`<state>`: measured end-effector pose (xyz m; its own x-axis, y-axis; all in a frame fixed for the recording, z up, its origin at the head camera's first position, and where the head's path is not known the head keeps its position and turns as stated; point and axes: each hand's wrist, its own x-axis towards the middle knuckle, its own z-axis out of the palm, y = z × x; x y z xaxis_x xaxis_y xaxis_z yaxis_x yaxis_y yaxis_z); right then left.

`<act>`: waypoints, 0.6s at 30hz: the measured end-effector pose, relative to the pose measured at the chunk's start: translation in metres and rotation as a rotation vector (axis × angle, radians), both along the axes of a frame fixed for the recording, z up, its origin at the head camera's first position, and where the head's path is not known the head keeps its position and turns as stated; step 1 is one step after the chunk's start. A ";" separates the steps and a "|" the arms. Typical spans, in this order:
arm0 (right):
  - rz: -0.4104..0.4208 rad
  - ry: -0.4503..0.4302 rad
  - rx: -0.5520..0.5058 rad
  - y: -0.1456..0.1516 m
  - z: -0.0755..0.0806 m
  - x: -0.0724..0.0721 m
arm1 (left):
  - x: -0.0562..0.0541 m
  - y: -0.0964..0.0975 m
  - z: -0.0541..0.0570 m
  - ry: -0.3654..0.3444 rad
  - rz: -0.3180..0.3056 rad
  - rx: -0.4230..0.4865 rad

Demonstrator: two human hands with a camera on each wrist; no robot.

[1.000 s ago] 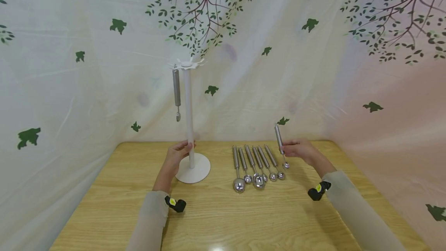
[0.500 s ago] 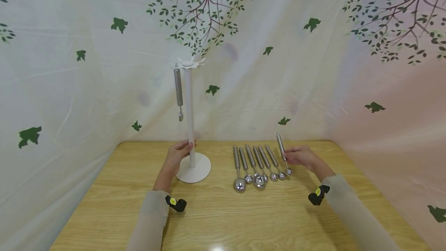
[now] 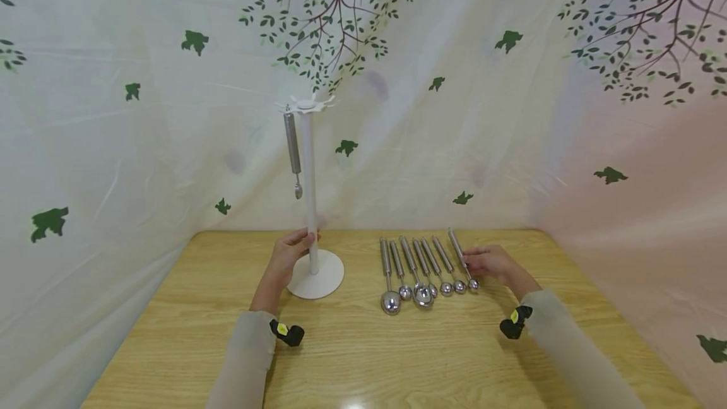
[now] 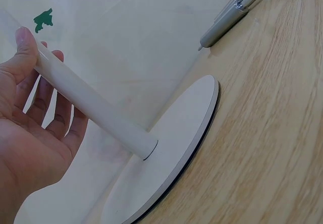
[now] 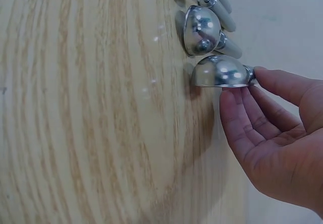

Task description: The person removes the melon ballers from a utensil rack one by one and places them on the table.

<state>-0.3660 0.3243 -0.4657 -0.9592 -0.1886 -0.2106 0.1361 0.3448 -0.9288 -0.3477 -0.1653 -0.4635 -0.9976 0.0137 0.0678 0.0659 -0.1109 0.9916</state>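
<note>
My left hand (image 3: 291,257) grips the pole (image 4: 96,100) of a white stand, low above its round base (image 4: 194,110). At the stand's top is a ring of hooks (image 3: 307,106), and one small metal scoop (image 3: 292,144) hangs from it. My right hand (image 3: 490,262) pinches a melon baller (image 5: 222,71) near its neck. Its bowl is down at the table, and its handle (image 3: 456,246) leans up to the left. In the right wrist view the thumb presses on the neck, and the other fingers lie below. Some fingertips are hidden behind the utensil.
Left of the held melon baller lies a row of several metal scoops (image 3: 423,295), handles toward the back. The wooden table (image 3: 352,358) ends at a fabric backdrop (image 3: 397,175) printed with leaves. A neighbouring scoop's bowl (image 5: 202,30) lies close to the held one.
My right hand has lowered the melon baller to the table at the right end of the row, its handle leaning further left. The hanging scoop has swung slightly right. My left hand stays put.
</note>
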 end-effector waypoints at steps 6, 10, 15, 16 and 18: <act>-0.040 0.021 0.040 -0.004 -0.006 -0.001 | 0.001 -0.001 0.000 0.010 -0.005 -0.007; -0.061 0.050 0.078 -0.008 -0.006 0.001 | 0.000 -0.002 -0.002 0.022 -0.012 0.007; -0.109 0.075 0.103 -0.013 -0.006 0.002 | -0.001 -0.001 -0.002 0.027 -0.017 0.017; -0.119 0.077 0.107 -0.014 -0.005 0.003 | -0.001 -0.001 -0.002 0.027 -0.017 0.018; -0.143 0.084 0.116 -0.017 -0.005 0.003 | -0.001 -0.001 -0.002 0.027 -0.016 0.026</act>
